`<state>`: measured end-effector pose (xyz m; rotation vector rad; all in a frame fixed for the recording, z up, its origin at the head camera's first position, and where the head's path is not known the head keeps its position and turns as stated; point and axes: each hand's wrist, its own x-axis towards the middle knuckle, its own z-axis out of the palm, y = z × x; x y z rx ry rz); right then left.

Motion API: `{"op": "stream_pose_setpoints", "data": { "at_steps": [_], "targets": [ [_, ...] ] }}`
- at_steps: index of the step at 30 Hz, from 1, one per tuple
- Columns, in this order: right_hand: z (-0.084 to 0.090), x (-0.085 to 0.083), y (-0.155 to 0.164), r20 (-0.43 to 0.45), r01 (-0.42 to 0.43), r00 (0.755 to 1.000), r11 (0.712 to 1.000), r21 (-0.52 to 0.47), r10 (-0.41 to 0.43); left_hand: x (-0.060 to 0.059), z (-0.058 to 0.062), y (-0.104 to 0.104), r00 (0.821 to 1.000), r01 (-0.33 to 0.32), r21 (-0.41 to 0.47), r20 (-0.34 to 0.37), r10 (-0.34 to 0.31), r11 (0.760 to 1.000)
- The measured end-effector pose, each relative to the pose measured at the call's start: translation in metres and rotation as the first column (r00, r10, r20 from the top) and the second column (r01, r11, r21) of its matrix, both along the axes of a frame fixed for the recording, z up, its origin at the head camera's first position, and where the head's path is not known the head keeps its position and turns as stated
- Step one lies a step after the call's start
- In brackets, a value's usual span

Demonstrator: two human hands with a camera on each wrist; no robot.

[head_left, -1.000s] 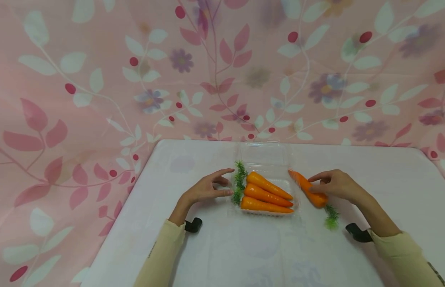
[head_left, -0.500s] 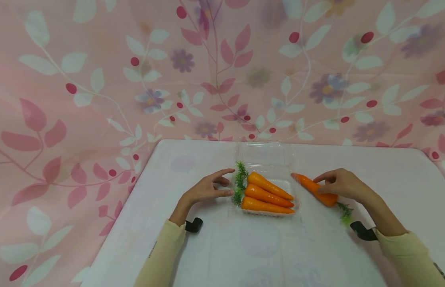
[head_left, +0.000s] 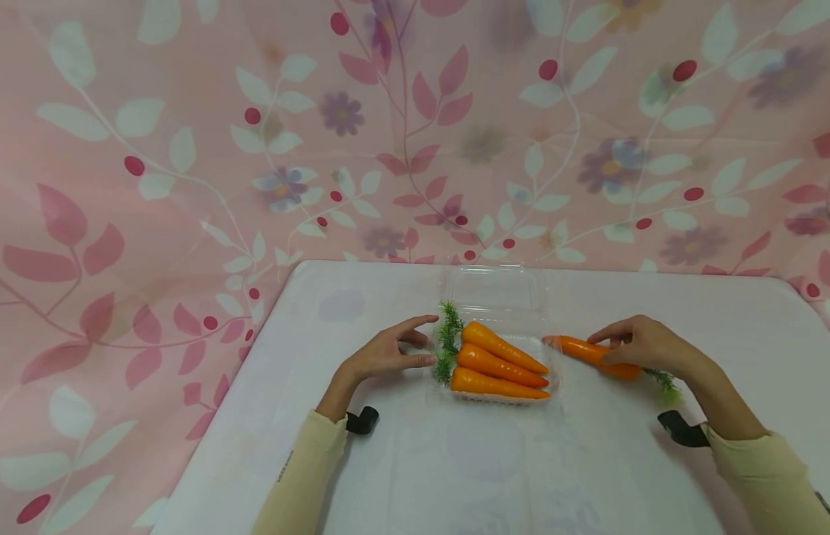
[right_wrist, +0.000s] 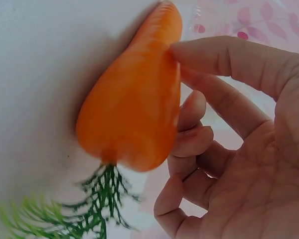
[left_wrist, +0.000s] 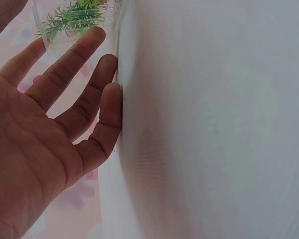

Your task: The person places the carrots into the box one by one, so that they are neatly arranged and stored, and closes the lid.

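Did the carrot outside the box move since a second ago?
Yes. The loose carrot in the right hand swung flatter: its green top rose and went right, away from the clear box, which stayed put.

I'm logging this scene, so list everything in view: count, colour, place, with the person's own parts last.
Carrots in tray: three, orange with green tops, lying side by side in the tray, tips to the right.
Loose carrot: one, orange with a green top, right of the tray, under the right hand.
Tray: one, clear plastic, lid open toward the backdrop, table centre.
Table: one, white.
Backdrop: one, pink cloth with leaves and flowers, behind the table.
Left hand: fingers spread, at the tray's left edge.
Right hand: holds the loose carrot.
Sleeves: two, cream.
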<state>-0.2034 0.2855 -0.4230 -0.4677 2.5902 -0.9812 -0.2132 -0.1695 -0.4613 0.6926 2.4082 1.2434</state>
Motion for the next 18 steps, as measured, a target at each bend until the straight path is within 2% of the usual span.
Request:
{"op": "stream_pose_setpoints", "data": {
  "at_steps": [9,18],
  "targets": [
    [0.0011,-0.0005,0.0018,-0.034,-0.023,0.999,1.0,0.014,0.023,-0.0007,0.0,0.0002,1.0,-0.004,-0.005,0.003,0.004,1.0],
    [0.0002,0.0002,-0.0001,-0.115,-0.043,0.992,0.995,0.088,0.053,-0.0003,-0.0006,-0.0001,1.0,0.003,0.002,-0.009,-0.003,1.0]
  ]
}}
